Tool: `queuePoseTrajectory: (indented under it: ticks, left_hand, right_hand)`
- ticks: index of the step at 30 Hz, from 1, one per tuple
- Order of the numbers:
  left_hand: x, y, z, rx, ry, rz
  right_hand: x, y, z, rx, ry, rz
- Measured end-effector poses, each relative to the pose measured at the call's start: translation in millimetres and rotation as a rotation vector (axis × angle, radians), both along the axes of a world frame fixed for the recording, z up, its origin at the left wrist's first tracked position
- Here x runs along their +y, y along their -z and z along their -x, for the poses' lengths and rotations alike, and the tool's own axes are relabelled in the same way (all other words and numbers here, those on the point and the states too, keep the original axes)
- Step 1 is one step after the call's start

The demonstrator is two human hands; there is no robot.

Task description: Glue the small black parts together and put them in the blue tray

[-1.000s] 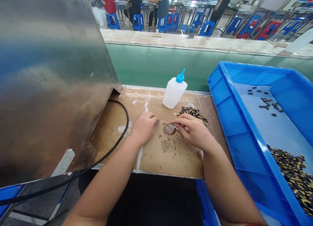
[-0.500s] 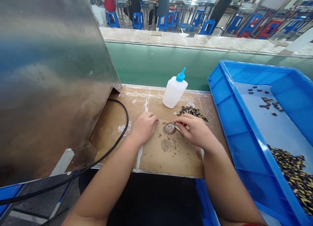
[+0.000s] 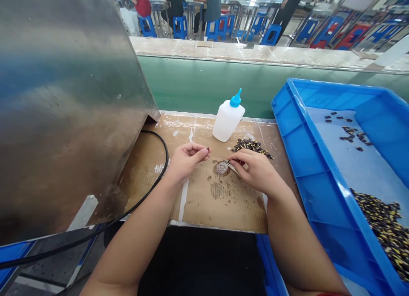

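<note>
My left hand [image 3: 186, 160] is turned palm-up over the cardboard mat [image 3: 220, 202] and pinches a tiny dark part [image 3: 207, 149] between thumb and forefinger. My right hand [image 3: 254, 170] is closed on a thin metal tool [image 3: 230, 165] whose tip rests at a small puddle of clear glue [image 3: 222, 167]. Just beyond my right hand lies a little heap of small black-and-yellow parts [image 3: 252, 146]. A white squeeze bottle with a blue nozzle [image 3: 228, 118] stands upright behind it.
A blue plastic crate [image 3: 315, 176] at the right holds many more of the parts [image 3: 388, 232]. A large steel housing [image 3: 64, 100] fills the left, with a black cable [image 3: 150, 189] looping over the bench. Behind runs a green conveyor [image 3: 223, 80]; people sit at far tables.
My left hand has lifted off the cardboard and turned palm-up, now showing a small dark part in its pinch. My right hand and its tool stay at the glue puddle.
</note>
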State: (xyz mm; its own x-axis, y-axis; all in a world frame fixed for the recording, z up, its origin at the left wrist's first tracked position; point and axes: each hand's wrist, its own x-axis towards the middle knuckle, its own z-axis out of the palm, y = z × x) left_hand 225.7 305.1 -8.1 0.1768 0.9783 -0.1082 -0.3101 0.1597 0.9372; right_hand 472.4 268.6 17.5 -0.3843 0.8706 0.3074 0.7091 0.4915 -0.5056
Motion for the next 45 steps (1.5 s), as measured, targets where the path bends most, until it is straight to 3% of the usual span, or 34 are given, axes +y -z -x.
queuePoseTrajectory:
  ticks: [5, 11, 16, 21, 26, 29, 32, 36, 43, 45]
  left_hand:
    - [-1.1, -6.6, 1.1, -0.232, 0.02, 0.15]
    - [-2.8, -11.3, 1.8, -0.332, -0.006, 0.232]
    - [-7.2, -13.5, -0.3, -0.336, -0.001, 0.23]
    - [-11.5, -11.5, -7.7, -0.286, 0.026, 0.195]
    - [-12.9, -10.0, -16.2, -0.302, 0.037, 0.22]
    - [-13.3, -10.8, -18.1, -0.286, 0.018, 0.221]
    - [-14.6, -11.1, -18.6, -0.258, -0.006, 0.169]
    - [-16.8, -7.0, -18.1, -0.204, -0.054, 0.051]
    - [-23.6, -5.3, -16.6, 0.109, -0.214, -0.292]
    - [-24.9, -7.3, -16.9, 0.139, -0.24, -0.325]
  right_hand:
    - [-0.8, -0.6, 0.3, 0.044, -0.008, 0.016]
    - [1.0, 0.5, -2.0, 0.018, 0.03, -0.003]
    - [-10.6, -5.7, 16.0, 0.332, 0.123, -0.079]
    - [-24.2, -3.2, 42.3, 0.691, 0.125, -0.045]
    - [-25.0, 5.5, 53.9, 0.894, 0.128, 0.116]
    - [-23.2, 6.7, 54.2, 0.888, 0.169, 0.145]
    - [-22.9, 4.2, 54.8, 0.838, 0.187, 0.147]
    - [-22.1, -0.8, 59.4, 0.921, 0.118, 0.233]
    - [-19.4, 0.6, 61.9, 1.036, 0.047, 0.392]
    - [-19.6, 2.2, 61.6, 1.054, 0.002, 0.41]
